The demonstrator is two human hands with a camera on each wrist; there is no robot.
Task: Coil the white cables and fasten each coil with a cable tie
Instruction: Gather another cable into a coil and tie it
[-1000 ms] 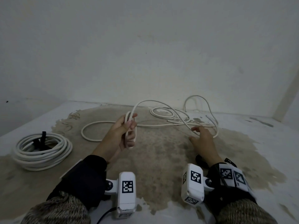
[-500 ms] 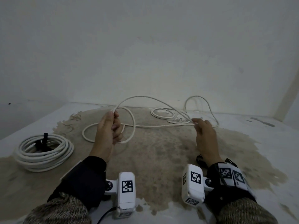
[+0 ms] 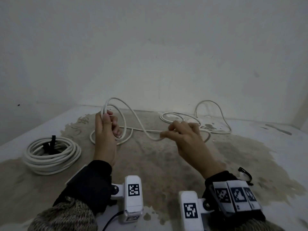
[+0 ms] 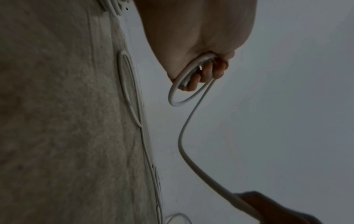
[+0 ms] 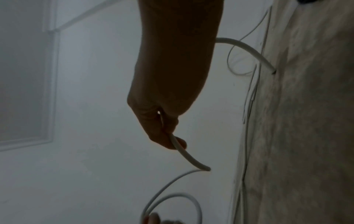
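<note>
White cable [image 3: 138, 119] apparently between both hands.

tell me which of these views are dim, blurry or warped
Head view: dim, even light, no glare, wide-angle bending of the floor edge, yet the loose cable and tied coil read clearly. Left wrist view: dark; left hand lit enough to show its small loop. Right wrist view: right hand a backlit silhouette against the pale wall, edges soft.
</note>
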